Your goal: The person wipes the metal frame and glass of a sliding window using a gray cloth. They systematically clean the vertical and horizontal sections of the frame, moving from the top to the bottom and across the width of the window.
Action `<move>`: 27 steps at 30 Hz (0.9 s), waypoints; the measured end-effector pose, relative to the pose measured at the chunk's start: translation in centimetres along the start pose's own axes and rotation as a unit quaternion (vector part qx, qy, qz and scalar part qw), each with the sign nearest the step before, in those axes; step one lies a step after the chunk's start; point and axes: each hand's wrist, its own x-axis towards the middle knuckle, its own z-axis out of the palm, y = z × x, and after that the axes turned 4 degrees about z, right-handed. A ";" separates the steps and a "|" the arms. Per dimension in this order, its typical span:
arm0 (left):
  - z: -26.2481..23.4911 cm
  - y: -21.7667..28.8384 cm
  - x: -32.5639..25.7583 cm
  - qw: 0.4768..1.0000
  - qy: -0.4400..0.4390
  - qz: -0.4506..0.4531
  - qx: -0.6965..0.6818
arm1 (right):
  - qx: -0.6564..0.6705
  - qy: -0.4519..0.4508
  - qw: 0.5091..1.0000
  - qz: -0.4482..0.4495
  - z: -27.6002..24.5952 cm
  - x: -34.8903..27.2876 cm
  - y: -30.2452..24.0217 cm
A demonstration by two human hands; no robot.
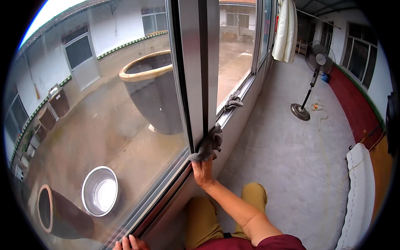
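Observation:
My right hand (203, 173) is closed on a grey cloth (211, 143), pressing it against the lower track of the window frame (195, 96) by the upright. Part of the cloth hides my fingertips. Farther along the sill lies a second crumpled grey cloth (234, 101), apart from my hand. At the lower edge, my left hand (132, 243) rests its fingertips, slightly apart, on the near end of the frame beside the glass. Nothing shows in it; the palm is out of view.
Beyond the glass stand a large dark vat (156, 100), a shiny metal basin (100, 191) and a smaller brown pot (66, 214). Indoors are a standing fan (320, 60), a pale curtain (285, 33) and a white cover (360, 187) at the right. My knees are beneath the sill.

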 end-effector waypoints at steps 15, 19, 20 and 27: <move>-1.9 -1.2 1.2 0.999 -0.015 0.031 0.014 | -0.035 0.121 0.961 -0.246 -2.5 23.1 -13.5; -0.5 -2.5 -1.6 0.991 -0.020 0.127 -0.026 | -0.041 0.145 0.946 -0.287 -3.3 29.0 -17.0; -0.6 -2.5 -1.5 0.992 -0.030 0.117 -0.038 | -0.039 0.148 0.940 -0.304 -3.5 30.4 -18.1; -0.7 -0.9 -1.7 0.996 -0.057 -0.032 -0.055 | -0.037 0.166 0.932 -0.320 -4.2 40.7 -24.9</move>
